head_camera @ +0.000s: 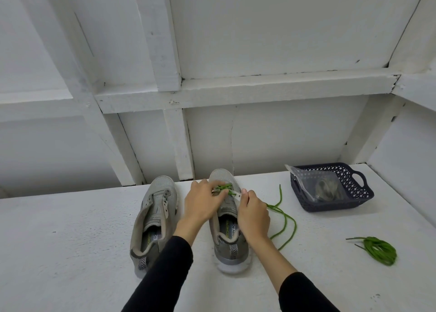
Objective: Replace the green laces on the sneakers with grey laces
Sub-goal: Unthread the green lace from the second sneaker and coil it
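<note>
White shelf (70,229) — both hands (226,207) pinching bright green lace (284,222) half-unthreaded from grey sneaker (230,245).

Two grey sneakers stand side by side near the back edge of the white shelf (70,241), toes pointing away. The left sneaker (153,217) has no lace. The right sneaker (227,226) has a green lace (284,222) half out, trailing right. Another green lace (379,250) lies coiled near the right edge.
</note>
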